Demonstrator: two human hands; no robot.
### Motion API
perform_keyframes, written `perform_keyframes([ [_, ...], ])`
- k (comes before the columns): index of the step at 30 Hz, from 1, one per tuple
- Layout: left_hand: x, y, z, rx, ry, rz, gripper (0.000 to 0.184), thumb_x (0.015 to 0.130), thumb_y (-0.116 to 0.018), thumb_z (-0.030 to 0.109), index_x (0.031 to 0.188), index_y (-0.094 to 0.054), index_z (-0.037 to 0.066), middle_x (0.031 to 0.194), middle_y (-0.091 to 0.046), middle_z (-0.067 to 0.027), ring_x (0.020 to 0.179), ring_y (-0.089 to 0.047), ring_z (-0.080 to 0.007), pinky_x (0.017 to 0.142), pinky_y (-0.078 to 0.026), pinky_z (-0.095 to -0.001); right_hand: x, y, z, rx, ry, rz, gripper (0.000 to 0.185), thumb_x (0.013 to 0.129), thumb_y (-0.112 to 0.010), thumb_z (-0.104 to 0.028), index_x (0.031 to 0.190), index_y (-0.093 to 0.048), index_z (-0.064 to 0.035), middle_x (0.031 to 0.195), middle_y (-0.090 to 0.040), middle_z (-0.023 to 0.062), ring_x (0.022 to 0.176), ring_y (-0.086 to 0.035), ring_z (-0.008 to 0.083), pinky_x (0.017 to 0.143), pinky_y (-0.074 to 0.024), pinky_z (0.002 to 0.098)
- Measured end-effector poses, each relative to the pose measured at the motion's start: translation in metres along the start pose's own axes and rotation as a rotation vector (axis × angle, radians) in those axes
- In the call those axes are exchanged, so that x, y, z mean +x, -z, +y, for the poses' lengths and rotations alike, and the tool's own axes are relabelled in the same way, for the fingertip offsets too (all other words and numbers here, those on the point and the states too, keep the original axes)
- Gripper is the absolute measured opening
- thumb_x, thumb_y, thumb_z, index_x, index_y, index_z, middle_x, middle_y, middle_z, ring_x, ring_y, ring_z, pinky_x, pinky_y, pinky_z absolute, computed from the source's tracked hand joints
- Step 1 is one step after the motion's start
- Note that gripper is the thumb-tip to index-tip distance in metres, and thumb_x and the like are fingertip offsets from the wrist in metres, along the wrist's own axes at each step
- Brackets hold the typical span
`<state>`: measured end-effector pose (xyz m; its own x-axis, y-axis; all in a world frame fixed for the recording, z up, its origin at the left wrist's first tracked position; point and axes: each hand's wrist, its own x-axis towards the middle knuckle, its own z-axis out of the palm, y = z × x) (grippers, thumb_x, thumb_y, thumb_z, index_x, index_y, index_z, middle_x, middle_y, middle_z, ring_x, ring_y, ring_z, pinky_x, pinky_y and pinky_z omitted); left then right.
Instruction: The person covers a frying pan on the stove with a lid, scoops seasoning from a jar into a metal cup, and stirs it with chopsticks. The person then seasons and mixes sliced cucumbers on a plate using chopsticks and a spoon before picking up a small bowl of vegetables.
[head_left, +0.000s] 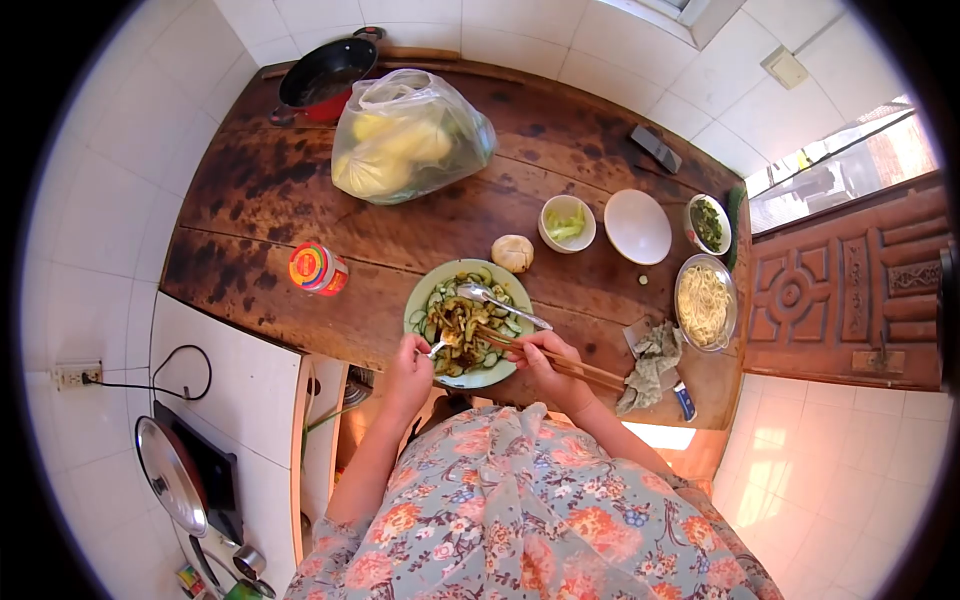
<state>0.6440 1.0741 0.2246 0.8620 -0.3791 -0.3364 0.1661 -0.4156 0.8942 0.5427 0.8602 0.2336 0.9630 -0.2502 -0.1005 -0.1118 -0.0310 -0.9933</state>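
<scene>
A pale green bowl [412, 303] holds sliced cucumber and a brown, sauced food [462, 322]. My right hand [552, 366], at the bowl's right side, is closed around wooden chopsticks [590, 374], whose tips reach into the food. My left hand [407, 372] is closed at the bowl's lower left rim. From its fingers a short whitish utensil [438, 349] pokes over the food; its kind is unclear. A metal spoon [478, 293] lies in the bowl, its handle resting across the right rim.
Around the bowl are a red-lidded jar [318, 269], a round pale bun-like item [512, 253], a small bowl of green pieces [566, 223], a white bowl [638, 227], noodles [705, 305], chopped greens [708, 224], a cloth [652, 366], a plastic bag [410, 140] and a pan [328, 78].
</scene>
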Motion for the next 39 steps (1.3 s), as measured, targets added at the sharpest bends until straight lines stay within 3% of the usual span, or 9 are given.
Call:
perform_keyframes([
  [2, -0.009, 0.01, 0.009, 0.258, 0.059, 0.046, 0.01, 0.079, -0.042, 0.011, 0.087, -0.046, 0.007, 0.065, -0.052, -0.0149, 0.061, -0.054, -0.0297, 0.056, -0.04, -0.0384, -0.004, -0.002, -0.008, 0.016, -0.025, -0.013, 0.014, 0.087, -0.049, -0.011, 0.093, -0.054, 0.0002, 0.082, -0.061, 0.0067, 0.073, -0.059, 0.0103, 0.065, -0.0483, 0.0223],
  [7, -0.021, 0.015, 0.018, 0.444, 0.057, 0.024, 0.009, 0.078, -0.043, 0.013, 0.086, -0.047, 0.009, 0.068, -0.056, -0.0161, 0.065, -0.055, -0.0341, 0.056, -0.04, -0.0414, -0.003, -0.009, 0.016, -0.197, 0.046, -0.237, 0.015, 0.083, -0.054, -0.014, 0.093, -0.056, -0.0023, 0.079, -0.06, 0.0085, 0.071, -0.058, 0.0177, 0.064, -0.0456, 0.0292],
  [10, -0.018, 0.008, 0.007, 0.437, 0.044, 0.027, 0.008, 0.078, -0.043, 0.011, 0.084, -0.046, 0.007, 0.063, -0.052, -0.0138, 0.058, -0.051, -0.0297, 0.052, -0.038, -0.0386, 0.006, -0.01, 0.02, -0.231, 0.049, -0.127, 0.014, 0.082, -0.054, -0.012, 0.091, -0.056, -0.0018, 0.08, -0.059, 0.009, 0.072, -0.057, 0.0202, 0.064, -0.0453, 0.0287],
  [15, -0.021, 0.011, 0.022, 0.44, 0.011, 0.085, 0.007, 0.078, -0.043, 0.009, 0.083, -0.046, 0.006, 0.058, -0.049, -0.011, 0.053, -0.049, -0.0256, 0.05, -0.037, -0.0366, 0.004, 0.007, -0.001, -0.209, 0.142, 0.029, 0.008, 0.081, -0.055, -0.005, 0.088, -0.056, -0.0006, 0.078, -0.058, 0.0104, 0.067, -0.06, 0.0164, 0.06, -0.0475, 0.0266],
  [18, -0.024, 0.021, 0.025, 0.513, 0.05, 0.049, 0.009, 0.078, -0.044, 0.014, 0.085, -0.048, 0.01, 0.065, -0.056, -0.0164, 0.063, -0.055, -0.0348, 0.055, -0.041, -0.042, -0.003, 0.012, -0.019, -0.15, 0.003, 0.016, 0.008, 0.084, -0.049, -0.006, 0.089, -0.052, 0.0006, 0.078, -0.059, 0.0065, 0.068, -0.059, 0.0101, 0.061, -0.0478, 0.0217],
  [21, -0.022, 0.019, 0.014, 0.563, 0.054, 0.014, 0.009, 0.077, -0.044, 0.012, 0.086, -0.047, 0.009, 0.065, -0.056, -0.0167, 0.063, -0.055, -0.0341, 0.055, -0.041, -0.0416, -0.006, 0.009, -0.002, -0.136, -0.109, 0.042, 0.009, 0.083, -0.052, -0.009, 0.087, -0.051, -0.0003, 0.077, -0.058, 0.0091, 0.065, -0.061, 0.0146, 0.058, -0.0484, 0.0258],
  [27, -0.002, -0.016, -0.013, 0.01, 0.123, -0.152, 0.008, 0.077, -0.042, 0.005, 0.084, -0.046, 0.004, 0.063, -0.04, 0.0014, 0.056, -0.036, -0.0062, 0.049, -0.03, -0.0224, 0.001, -0.009, 0.021, -0.128, -0.01, -0.029, 0.01, 0.086, -0.049, -0.009, 0.088, -0.051, 0.0002, 0.079, -0.059, 0.0077, 0.071, -0.061, 0.0124, 0.061, -0.0486, 0.0233],
  [34, 0.007, -0.028, -0.023, -0.07, -0.024, -0.039, 0.01, 0.078, -0.04, 0.002, 0.084, -0.046, 0.006, 0.061, -0.04, 0.002, 0.053, -0.036, -0.0057, 0.046, -0.029, -0.0224, -0.005, -0.004, -0.015, -0.088, -0.004, -0.03, 0.011, 0.087, -0.047, -0.007, 0.093, -0.052, 0.0009, 0.084, -0.06, 0.007, 0.077, -0.06, 0.0107, 0.066, -0.0488, 0.0213],
  [39, 0.006, -0.023, -0.019, -0.499, 0.24, 0.009, 0.013, 0.077, -0.038, 0.0, 0.085, -0.044, 0.008, 0.056, -0.038, 0.0036, 0.041, -0.029, -0.0039, 0.037, -0.021, -0.02, -0.015, -0.002, -0.012, -0.011, -0.04, -0.071, 0.012, 0.086, -0.049, -0.007, 0.093, -0.054, 0.0008, 0.082, -0.061, 0.007, 0.073, -0.058, 0.0089, 0.065, -0.0478, 0.0208],
])
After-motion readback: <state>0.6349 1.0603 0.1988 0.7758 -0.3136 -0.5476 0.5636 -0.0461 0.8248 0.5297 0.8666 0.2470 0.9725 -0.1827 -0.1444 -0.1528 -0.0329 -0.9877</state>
